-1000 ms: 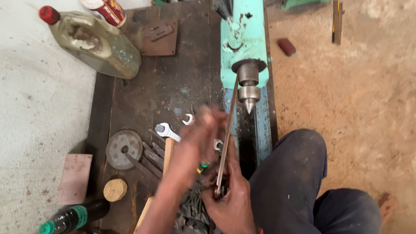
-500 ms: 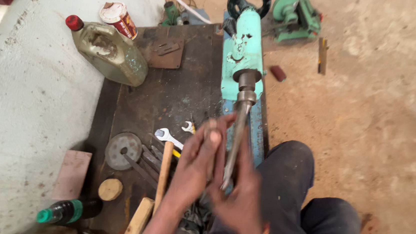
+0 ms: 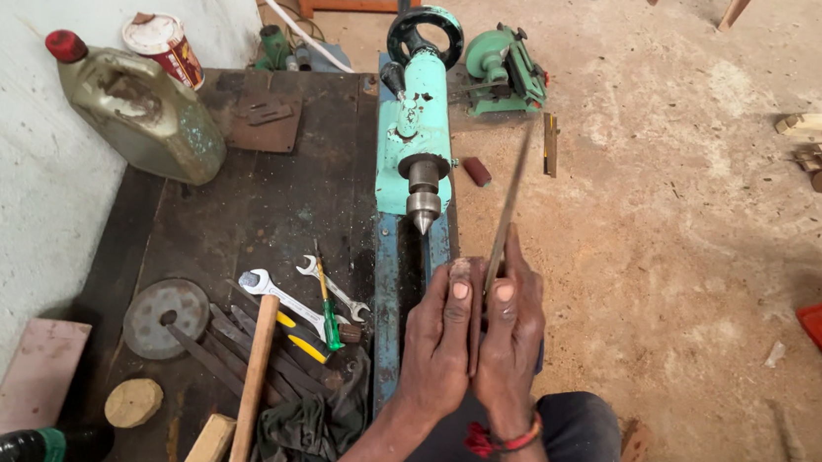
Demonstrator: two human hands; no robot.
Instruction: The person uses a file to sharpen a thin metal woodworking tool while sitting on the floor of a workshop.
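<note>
My left hand (image 3: 438,347) and right hand (image 3: 510,344) press closed around one thin metal rod (image 3: 505,219), upright beside the lathe (image 3: 416,152). Two spanners (image 3: 302,291) on the bench (image 3: 265,198); rod's lower end hidden.

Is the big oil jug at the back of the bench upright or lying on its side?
Lying on its side. The oil jug rests flat on the bench, its red cap pointing sideways toward the wall.
</note>
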